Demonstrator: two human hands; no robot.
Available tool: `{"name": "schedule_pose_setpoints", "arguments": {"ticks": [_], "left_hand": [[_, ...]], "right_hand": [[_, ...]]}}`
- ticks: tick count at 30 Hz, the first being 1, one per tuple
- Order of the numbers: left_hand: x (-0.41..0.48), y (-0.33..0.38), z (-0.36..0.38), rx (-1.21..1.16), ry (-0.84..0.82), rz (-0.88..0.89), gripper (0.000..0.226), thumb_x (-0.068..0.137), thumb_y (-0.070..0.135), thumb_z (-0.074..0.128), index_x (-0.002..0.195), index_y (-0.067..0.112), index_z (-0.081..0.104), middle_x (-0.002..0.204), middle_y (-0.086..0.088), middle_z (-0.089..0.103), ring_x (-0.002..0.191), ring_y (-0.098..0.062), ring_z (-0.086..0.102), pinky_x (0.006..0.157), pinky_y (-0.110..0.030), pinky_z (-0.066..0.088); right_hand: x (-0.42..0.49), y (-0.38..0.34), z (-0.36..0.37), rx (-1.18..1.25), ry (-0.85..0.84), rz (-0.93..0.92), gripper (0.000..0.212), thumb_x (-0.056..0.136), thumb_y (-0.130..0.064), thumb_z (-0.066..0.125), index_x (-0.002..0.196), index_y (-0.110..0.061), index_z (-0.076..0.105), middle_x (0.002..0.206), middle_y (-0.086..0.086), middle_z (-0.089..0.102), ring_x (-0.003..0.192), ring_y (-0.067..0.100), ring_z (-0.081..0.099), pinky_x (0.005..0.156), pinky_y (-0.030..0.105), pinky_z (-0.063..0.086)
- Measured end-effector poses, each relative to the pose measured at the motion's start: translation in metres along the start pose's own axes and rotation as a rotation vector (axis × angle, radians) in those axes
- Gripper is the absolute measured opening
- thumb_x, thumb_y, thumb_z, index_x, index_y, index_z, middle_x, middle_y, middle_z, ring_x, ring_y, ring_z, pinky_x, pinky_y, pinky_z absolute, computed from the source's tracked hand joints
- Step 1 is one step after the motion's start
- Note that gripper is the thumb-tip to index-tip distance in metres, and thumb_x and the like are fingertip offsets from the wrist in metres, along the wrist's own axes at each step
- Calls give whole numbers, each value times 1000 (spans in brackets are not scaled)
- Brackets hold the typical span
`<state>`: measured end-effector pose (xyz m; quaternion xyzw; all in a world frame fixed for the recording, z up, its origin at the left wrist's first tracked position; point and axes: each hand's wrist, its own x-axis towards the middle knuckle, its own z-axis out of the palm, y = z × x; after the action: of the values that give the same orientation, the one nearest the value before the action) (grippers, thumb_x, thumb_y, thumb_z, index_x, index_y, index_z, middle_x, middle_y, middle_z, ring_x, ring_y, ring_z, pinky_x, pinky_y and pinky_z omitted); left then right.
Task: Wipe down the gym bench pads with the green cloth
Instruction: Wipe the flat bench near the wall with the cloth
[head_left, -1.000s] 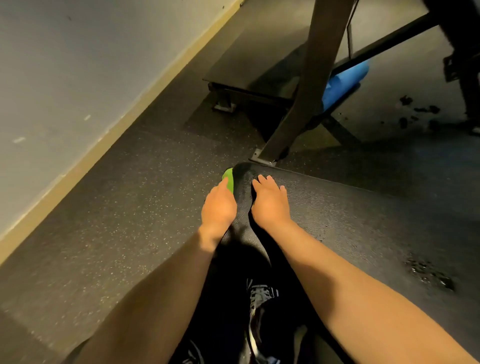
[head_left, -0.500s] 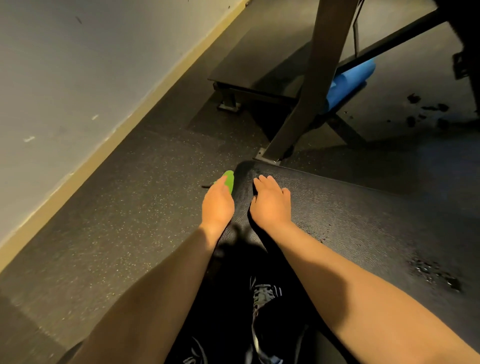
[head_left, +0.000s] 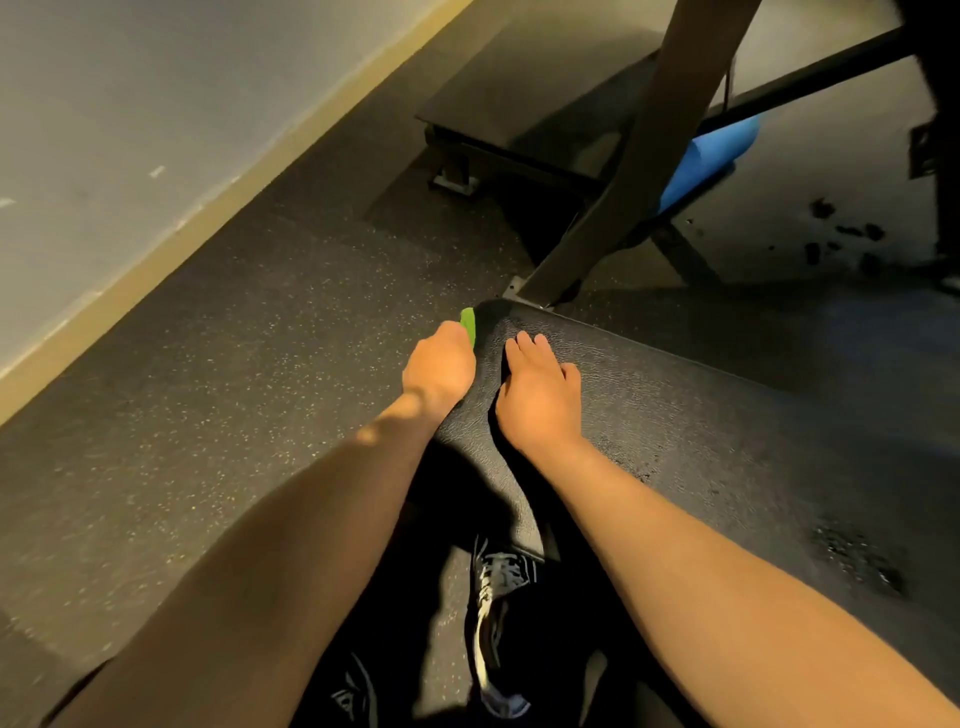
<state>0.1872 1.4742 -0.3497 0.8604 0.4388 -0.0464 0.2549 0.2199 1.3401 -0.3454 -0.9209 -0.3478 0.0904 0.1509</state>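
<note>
The black textured bench pad (head_left: 701, 415) runs from the centre to the lower right. My left hand (head_left: 439, 366) is at the pad's left edge near its far corner. Its fingers are curled over the green cloth (head_left: 469, 322), and only a small strip of cloth shows past the fingertips. My right hand (head_left: 537, 395) lies flat on top of the pad just beside it, with the fingers straight and pointing away from me. A wet, glistening patch (head_left: 852, 556) sits on the pad at the right.
A slanted steel upright (head_left: 623, 182) stands on the floor just beyond the pad's corner. Behind it are a low black platform (head_left: 519, 98) and a blue foam roller (head_left: 706, 161). The wall (head_left: 130, 130) runs along the left. My shoe (head_left: 493, 597) is below the pad.
My left hand has slid a little along the pad's edge toward the far corner, and its fingers have curled more over the cloth. The right hand stays flat on the pad.
</note>
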Motion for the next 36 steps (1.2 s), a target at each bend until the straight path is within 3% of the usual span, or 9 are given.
{"name": "schedule_pose_setpoints", "arguments": {"ticks": [3,8,11,14,22,25,29,32,36], "left_hand": [[-34,-21,-5,10,-22,-61,33,104,24,32,119,2,53,111,-26,64,87,-40,52,79,-43,42],[-77,-50,-6,35,14,-17,41,108,33,29,117,0,52,110,-26,66,100,-44,60,74,-42,40],[-99,-67,-5,34,17,-39,34,107,28,33,114,1,53,106,-24,66,86,-39,56,73,-42,40],[-119,-77,-10,9,-1,-47,27,104,18,36,116,-1,52,107,-23,65,89,-39,55,75,-42,41],[-134,-103,-17,20,-90,-110,24,100,7,40,109,-1,60,110,-19,67,102,-42,62,72,-36,41],[-126,-101,-22,-153,-56,-116,26,102,11,37,106,2,61,103,-17,65,104,-43,61,83,-40,45],[-120,-84,-10,-651,-81,-138,43,107,34,29,137,16,54,128,-10,60,118,-32,55,99,-39,41],[-125,-87,0,-652,-81,-180,45,104,43,27,129,18,55,116,-10,62,109,-33,53,93,-43,44],[-135,-92,5,-522,-41,-173,40,107,30,25,132,10,49,119,-16,57,97,-29,44,79,-35,27]], "right_hand": [[-10,-6,-6,-6,-19,-21,40,89,-15,48,130,-16,49,144,1,44,145,23,26,115,49,24],[-39,-22,-15,-31,-140,-127,27,88,-15,52,114,-11,56,123,4,52,133,29,39,97,43,40],[-54,-25,-19,-46,-234,-154,46,90,-15,52,135,-9,49,145,6,43,142,31,31,106,46,39],[-69,-31,-22,-68,-282,-141,58,92,-16,52,148,-10,37,159,5,29,149,28,19,115,45,32],[-96,-42,-9,-76,-228,-150,58,90,-14,56,145,-7,39,152,6,36,146,30,26,116,42,31],[-95,-43,-8,-38,-226,-131,57,91,-12,55,145,-8,39,152,6,36,146,29,25,116,40,31],[-92,-42,-4,-7,-230,-100,60,92,-13,55,149,-11,35,159,3,28,149,24,18,115,42,33],[-92,-40,-4,-8,-246,-111,59,91,-12,56,147,-10,37,156,3,31,149,25,19,114,39,34],[-94,-43,-8,9,-244,-96,56,92,-9,52,146,-9,39,153,5,34,147,26,22,112,43,36]]}}
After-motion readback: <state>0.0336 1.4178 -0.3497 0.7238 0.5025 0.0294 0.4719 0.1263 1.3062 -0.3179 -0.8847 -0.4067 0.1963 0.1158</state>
